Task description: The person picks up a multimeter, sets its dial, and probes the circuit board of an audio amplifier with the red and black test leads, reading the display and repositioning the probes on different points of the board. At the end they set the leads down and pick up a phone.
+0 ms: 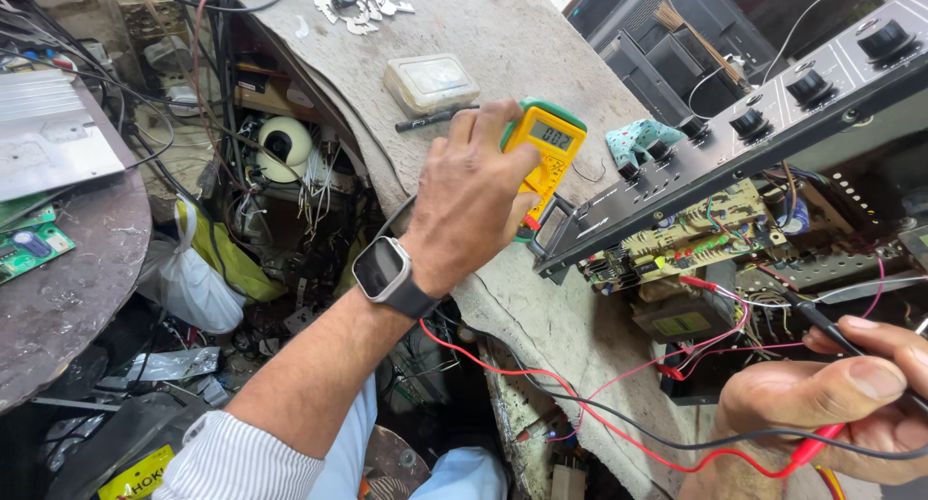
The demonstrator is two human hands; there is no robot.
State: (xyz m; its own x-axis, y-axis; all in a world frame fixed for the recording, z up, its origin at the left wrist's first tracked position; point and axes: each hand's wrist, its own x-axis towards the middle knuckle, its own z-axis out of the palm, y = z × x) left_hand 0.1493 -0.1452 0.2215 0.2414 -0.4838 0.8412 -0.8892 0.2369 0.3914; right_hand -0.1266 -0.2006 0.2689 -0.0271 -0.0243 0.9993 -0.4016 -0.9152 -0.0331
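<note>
My left hand [471, 198], with a smartwatch on the wrist, is closed around a yellow multimeter [547, 155] with a green edge that stands on the cloth-covered bench [522, 45]. Its display faces up. My right hand [839, 394] at the lower right pinches the black test probe [810, 313] and the red test probe [822, 438], with the black tip reaching into the open black amplifier chassis [773, 123]. Red and black leads [541, 374] run from the meter to that hand. A circuit board [686, 234] with coloured wires shows inside the chassis.
A small clear plastic box [431, 81], a black pen [430, 120] and a bunch of keys [358, 7] lie on the bench behind the meter. A round table [68, 297] with boards stands at left. Tangled wires and clutter [280, 200] fill the gap between.
</note>
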